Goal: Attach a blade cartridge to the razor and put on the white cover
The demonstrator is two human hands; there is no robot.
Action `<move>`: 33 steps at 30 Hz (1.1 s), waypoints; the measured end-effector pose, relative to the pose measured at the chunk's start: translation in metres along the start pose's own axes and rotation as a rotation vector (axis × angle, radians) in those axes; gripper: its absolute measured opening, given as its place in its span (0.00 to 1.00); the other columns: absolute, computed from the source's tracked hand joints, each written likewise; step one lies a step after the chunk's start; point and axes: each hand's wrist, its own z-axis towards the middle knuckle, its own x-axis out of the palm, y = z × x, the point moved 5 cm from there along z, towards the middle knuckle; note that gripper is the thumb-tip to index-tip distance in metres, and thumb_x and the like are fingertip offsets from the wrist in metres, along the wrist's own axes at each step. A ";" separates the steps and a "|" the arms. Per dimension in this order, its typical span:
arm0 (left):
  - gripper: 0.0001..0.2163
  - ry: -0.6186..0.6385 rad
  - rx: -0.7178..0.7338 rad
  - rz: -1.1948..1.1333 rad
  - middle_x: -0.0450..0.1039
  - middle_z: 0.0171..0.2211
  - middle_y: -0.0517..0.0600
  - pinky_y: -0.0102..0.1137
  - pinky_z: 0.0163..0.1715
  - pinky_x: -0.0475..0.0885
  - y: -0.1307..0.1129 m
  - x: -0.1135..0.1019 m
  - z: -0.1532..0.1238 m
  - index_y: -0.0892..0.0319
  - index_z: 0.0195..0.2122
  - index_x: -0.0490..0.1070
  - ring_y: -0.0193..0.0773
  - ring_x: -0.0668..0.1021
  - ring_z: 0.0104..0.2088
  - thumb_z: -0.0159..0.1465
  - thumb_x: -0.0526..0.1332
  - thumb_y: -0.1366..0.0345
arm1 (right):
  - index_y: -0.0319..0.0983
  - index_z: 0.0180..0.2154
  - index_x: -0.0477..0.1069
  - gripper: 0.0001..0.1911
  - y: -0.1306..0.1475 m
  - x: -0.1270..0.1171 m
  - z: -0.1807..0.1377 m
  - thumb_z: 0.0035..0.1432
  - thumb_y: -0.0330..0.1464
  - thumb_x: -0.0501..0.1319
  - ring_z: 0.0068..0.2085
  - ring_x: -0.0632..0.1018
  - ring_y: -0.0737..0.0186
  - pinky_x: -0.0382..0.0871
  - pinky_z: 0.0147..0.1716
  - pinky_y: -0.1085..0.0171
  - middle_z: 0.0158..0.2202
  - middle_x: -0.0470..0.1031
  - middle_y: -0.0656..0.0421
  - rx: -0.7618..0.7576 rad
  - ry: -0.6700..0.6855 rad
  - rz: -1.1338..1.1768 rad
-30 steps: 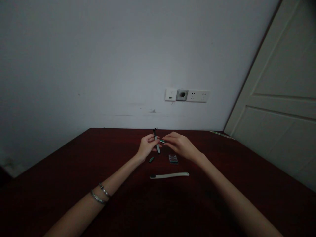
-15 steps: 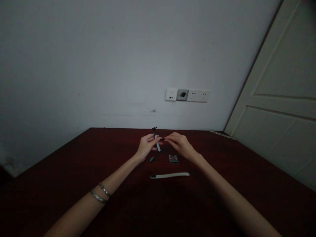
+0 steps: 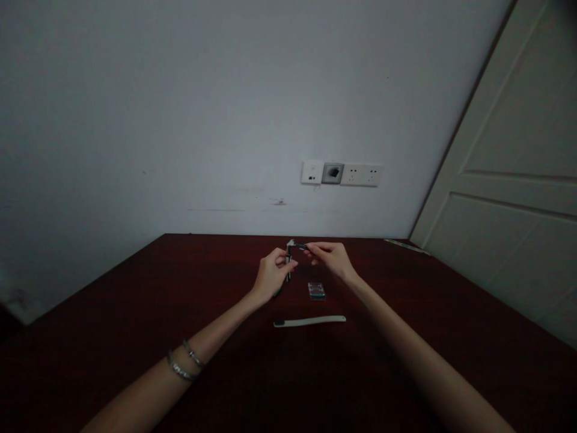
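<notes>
My left hand (image 3: pixel 271 273) is closed around a slim grey-and-black handle-like tool (image 3: pixel 288 260), held upright above the table. Its top looks whitish and is too small to make out. From the right, my right hand (image 3: pixel 331 257) pinches a short thin dark piece (image 3: pixel 300 246), whose left end reaches the top of the upright tool. Whether the two are joined, I cannot tell. Just below my left hand lies a small dark green piece (image 3: pixel 278 291), partly hidden by that hand.
A clear flat plastic case (image 3: pixel 316 291) with a greenish edge lies below my right hand. Nearer to me is a long pale grey strip (image 3: pixel 311 321) with a dark left end. A thin flat strip (image 3: pixel 406 246) lies at the table's back right, before the wall (image 3: pixel 225 120).
My right hand has risen slightly with the dark piece, now at the tool's top instead of its middle. My left hand has turned the tool and moved over the green piece.
</notes>
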 end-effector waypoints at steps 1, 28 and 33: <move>0.09 0.005 0.025 0.036 0.74 0.29 0.49 0.31 0.35 0.72 0.000 0.001 -0.001 0.61 0.31 0.64 0.37 0.78 0.32 0.53 0.63 0.66 | 0.33 0.29 0.77 0.19 0.000 0.000 0.000 0.39 0.42 0.67 0.24 0.74 0.65 0.70 0.21 0.67 0.26 0.77 0.55 0.013 0.000 0.015; 0.10 0.082 0.278 0.510 0.75 0.28 0.48 0.26 0.28 0.69 -0.008 0.013 -0.017 0.60 0.36 0.68 0.34 0.76 0.27 0.56 0.62 0.61 | 0.34 0.28 0.78 0.15 0.018 0.009 -0.009 0.40 0.39 0.67 0.24 0.73 0.67 0.68 0.25 0.65 0.23 0.76 0.56 0.042 0.079 0.070; 0.09 0.076 0.286 0.542 0.73 0.25 0.47 0.26 0.26 0.68 -0.010 0.014 -0.018 0.61 0.34 0.68 0.34 0.75 0.25 0.57 0.62 0.61 | 0.34 0.28 0.78 0.14 0.021 0.012 -0.010 0.39 0.39 0.67 0.22 0.72 0.68 0.68 0.24 0.65 0.21 0.75 0.58 0.040 0.084 0.070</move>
